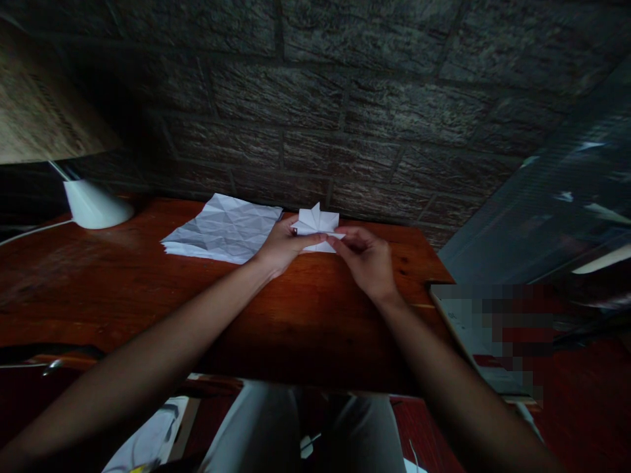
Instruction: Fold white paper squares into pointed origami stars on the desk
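A small folded piece of white paper (319, 220) is held up over the back of the wooden desk, with a pointed flap standing at its top and a narrow fold across its lower part. My left hand (283, 246) grips its left side, thumb lying across the front. At the lower right edge, my right hand (365, 256) pinches the paper between thumb and fingers. Just left of my left hand lies a stack of creased white paper sheets (221, 226), covered in fold lines.
The reddish-brown desk (315, 322) stands against a dark stone-block wall (315, 98). A lamp with a white base (96, 203) and a woven shade (44, 105) is at the left. To the right is a grey translucent panel (537, 190). My legs (256, 427) are under the desk.
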A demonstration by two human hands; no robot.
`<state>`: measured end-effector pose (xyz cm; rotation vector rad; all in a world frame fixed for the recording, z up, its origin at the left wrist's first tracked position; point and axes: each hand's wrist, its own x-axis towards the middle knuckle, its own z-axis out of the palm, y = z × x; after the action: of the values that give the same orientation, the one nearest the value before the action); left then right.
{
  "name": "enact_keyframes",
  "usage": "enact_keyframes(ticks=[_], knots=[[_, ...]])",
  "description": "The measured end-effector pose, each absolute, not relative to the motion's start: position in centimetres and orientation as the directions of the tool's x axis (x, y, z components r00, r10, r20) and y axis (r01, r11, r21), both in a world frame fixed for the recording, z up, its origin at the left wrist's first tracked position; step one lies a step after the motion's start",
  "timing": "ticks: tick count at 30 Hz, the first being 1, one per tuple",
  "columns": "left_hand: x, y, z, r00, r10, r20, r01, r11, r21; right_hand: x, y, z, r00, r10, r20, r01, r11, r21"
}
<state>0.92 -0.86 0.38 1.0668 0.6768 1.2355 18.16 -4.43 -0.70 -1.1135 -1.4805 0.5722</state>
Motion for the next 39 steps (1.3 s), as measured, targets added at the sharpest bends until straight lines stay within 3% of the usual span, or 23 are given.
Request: enact_keyframes(ticks=[14,25,39], knots=[[1.05,-1.14,0.28,0.250,0.964,0.093,-0.416,0.020,0.909,18.17,-5.13,-0.11,0.030,0.860,0.509,0.431,0.448,-0.783],[1.04,-0.93,-0.07,0.309,0.945,0.111,-0.399,0.023,0.916,18.26,-4.95,-0.24,0.084,0.875,0.477,0.478,0.384,-0.790],[1.08,-1.01,0.01,0.286,0.954,0.087,-0.391,0.033,0.920,18.49,-4.54,-0.31,0.085,0.913,0.398,0.316,0.354,-0.880]])
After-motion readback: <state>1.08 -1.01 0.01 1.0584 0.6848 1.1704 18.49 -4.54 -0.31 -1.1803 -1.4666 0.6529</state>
